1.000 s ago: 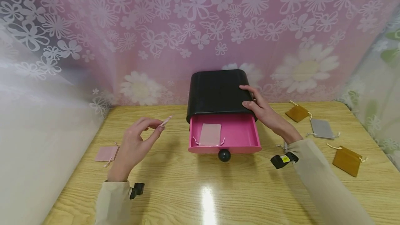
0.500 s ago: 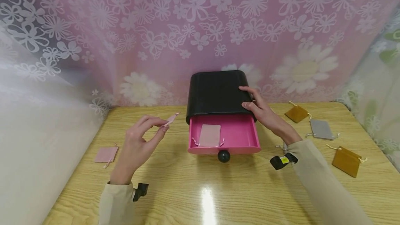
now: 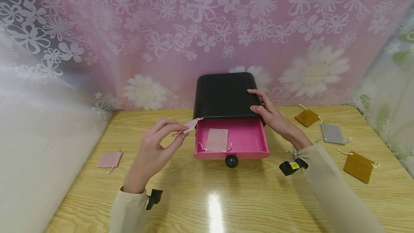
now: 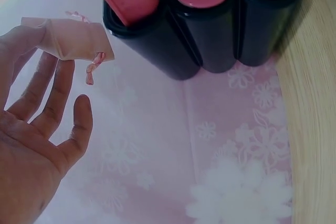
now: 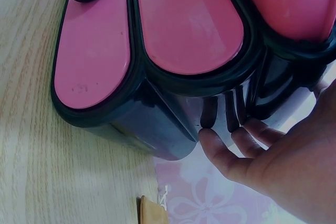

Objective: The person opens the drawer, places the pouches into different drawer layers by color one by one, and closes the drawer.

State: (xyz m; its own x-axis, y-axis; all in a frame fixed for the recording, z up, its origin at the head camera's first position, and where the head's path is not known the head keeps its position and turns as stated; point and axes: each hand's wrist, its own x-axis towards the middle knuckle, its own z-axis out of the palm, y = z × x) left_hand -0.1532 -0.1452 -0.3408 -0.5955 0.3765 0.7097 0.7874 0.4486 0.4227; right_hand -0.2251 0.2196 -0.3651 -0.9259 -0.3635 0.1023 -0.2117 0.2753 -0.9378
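Note:
My left hand (image 3: 155,152) pinches a small pink drawstring pouch (image 3: 191,125) between thumb and fingers, beside the left edge of a pulled-out pink drawer (image 3: 249,137). The same pouch (image 4: 79,40), with a twisted cord, shows in the left wrist view. Flat inside the drawer lies another pale pink pouch (image 3: 217,139). The drawer belongs to a black cabinet (image 3: 228,94). My right hand (image 3: 275,118) rests on its upper right side; the right wrist view has the fingertips (image 5: 210,135) touching the black side wall.
A pink pouch (image 3: 110,160) lies on the table at the left. Two brown pouches, one far (image 3: 307,117) and one nearer (image 3: 359,166), and a grey pouch (image 3: 333,133) are at the right. Lower drawers with pink fronts (image 5: 194,24) stay closed. A round black knob (image 3: 231,161) sticks out in front.
My left hand has moved right with the pouch, from clear of the cabinet to the open drawer's left edge. My right hand has stayed on the cabinet.

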